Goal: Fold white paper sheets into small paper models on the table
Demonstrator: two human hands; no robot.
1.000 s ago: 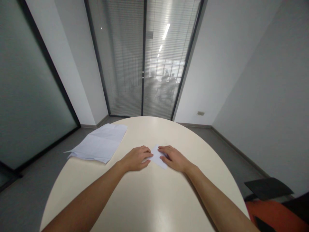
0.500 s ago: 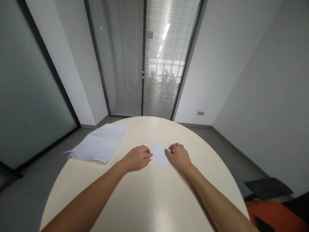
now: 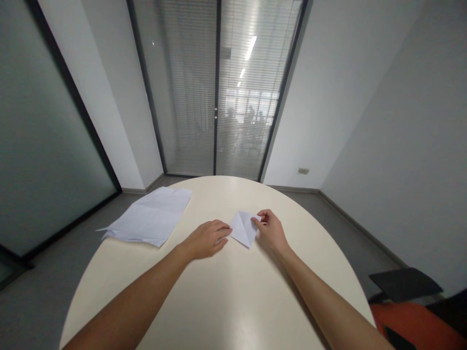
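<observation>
A small piece of white paper (image 3: 242,230), folded into a roughly diamond shape with a crease running down its middle, is between my two hands on the pale round table (image 3: 219,296). My right hand (image 3: 272,232) pinches its right corner between thumb and fingers, and that side looks slightly lifted. At the left corner, the fingertips of my left hand (image 3: 208,239) hold the paper's edge, with the hand resting low on the tabletop. Part of the right corner is hidden behind my right fingers.
Several larger white sheets (image 3: 149,216) lie loosely stacked at the table's left, overhanging its edge. An orange and black chair (image 3: 412,321) stands at the lower right. Beyond the table is a glass partition with blinds (image 3: 189,97).
My right hand has shifted slightly up and right with the paper's corner. The paper has turned a little, and its central crease now shows clearly. My left hand has barely moved.
</observation>
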